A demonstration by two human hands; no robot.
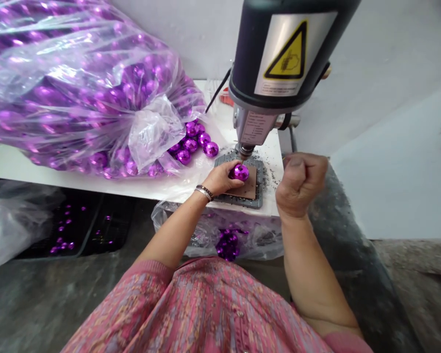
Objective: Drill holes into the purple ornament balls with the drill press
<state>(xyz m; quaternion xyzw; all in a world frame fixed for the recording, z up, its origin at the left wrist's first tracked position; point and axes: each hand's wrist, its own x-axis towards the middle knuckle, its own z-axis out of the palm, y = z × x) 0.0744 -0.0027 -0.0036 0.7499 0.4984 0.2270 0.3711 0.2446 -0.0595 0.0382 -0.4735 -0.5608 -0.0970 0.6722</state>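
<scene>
My left hand (222,179) pinches a shiny purple faceted ball (240,172) between thumb and fingers. The ball rests on a brown board (248,188) over the grey base plate (257,202) of a drill press (275,54). Directly above it are the chuck (245,151) and drill bit, whose tip meets or nearly meets the ball's top; I cannot tell which. To the right, my right hand (302,184) is closed in a fist around the end of the drill press lever (293,139), whose grip is mostly hidden by the fingers.
A large clear plastic bag (77,93) full of purple balls fills the left of the white table (139,189). Several loose balls (190,144) lie at its mouth. Dark shavings surround the base. Below the front edge hangs a plastic bag (264,235) with purple balls; black crates (91,225) stand lower left.
</scene>
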